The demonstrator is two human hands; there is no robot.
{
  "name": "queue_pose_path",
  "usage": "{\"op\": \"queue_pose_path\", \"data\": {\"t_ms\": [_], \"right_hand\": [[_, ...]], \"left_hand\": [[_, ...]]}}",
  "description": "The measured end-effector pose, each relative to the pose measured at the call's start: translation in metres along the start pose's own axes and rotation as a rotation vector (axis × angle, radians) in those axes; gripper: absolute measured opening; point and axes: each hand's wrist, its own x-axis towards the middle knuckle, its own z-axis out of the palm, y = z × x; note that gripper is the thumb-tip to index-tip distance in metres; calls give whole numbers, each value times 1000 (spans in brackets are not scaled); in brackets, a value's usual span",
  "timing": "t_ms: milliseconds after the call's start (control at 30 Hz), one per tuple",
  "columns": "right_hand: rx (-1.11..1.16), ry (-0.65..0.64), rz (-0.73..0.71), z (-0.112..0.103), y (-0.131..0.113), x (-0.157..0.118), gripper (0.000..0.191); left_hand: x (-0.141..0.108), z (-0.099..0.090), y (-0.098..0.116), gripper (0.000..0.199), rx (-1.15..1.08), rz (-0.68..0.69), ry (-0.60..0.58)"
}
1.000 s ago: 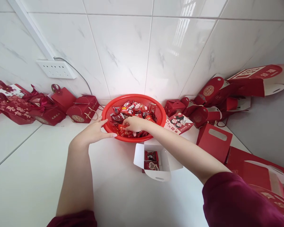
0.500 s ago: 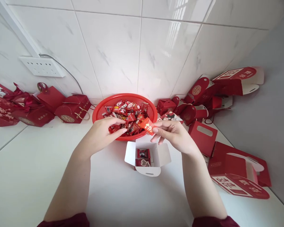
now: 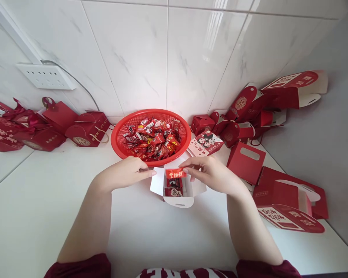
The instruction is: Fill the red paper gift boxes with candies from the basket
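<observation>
My right hand [image 3: 210, 172] pinches a red wrapped candy [image 3: 176, 173] with pale lettering, holding it over a small open box [image 3: 178, 200]. The box is white inside, with its flaps spread. Two dark red candy packets [image 3: 174, 191] lie in it, partly covered by the held candy. My left hand [image 3: 130, 172] is at the box's left flap, thumb stretched out to its edge and fingers curled apart from the thumb, with nothing seen in them. Just behind the box stands a red plastic basket [image 3: 117, 144] heaped with wrapped candies [image 3: 156, 137].
Decorated red gift boxes [image 3: 88, 129] line the wall at left. More red boxes [image 3: 242, 112] are piled at right, with a handled box [image 3: 284, 189] nearer me. A patterned box [image 3: 206, 142] lies right of the basket. A wall socket [image 3: 45, 76] has a cable.
My right hand has brought the red candy from the basket's edge down and left over the box. My left hand has left the basket and come down beside the box's left flap.
</observation>
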Motion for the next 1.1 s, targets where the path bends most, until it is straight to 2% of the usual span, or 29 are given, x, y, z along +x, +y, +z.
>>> {"op": "queue_pose_path", "data": {"t_ms": [100,167,333,433,500,567,667,833,933,1100], "right_hand": [[-171,124,20,1,0,-3,26],[-205,206,30,-3,2,-9,27],[-186,417,148,-11,23,-32,32],[-125,529,241,1,44,-45,38],[-22,565,256,17,58,-51,40],[93,559,213,36,69,-56,42],[201,528,100,57,83,-61,46],[242,523,-35,63,94,-69,53],[139,472,-118,59,92,-73,61],[-115,245,-289,61,83,-71,87]], "left_hand": [[1,1,7,51,14,29,-49],[-2,-1,13,49,19,49,-53],[-18,0,19,51,-4,68,32],[-27,15,14,52,-13,138,98],[-30,33,8,68,-17,200,147],[-30,54,2,86,-29,256,206],[-26,89,-4,87,-40,335,361],[-15,137,-10,88,-186,423,578],[-11,151,-14,86,-121,503,605],[-7,155,-21,68,-72,536,599]]}}
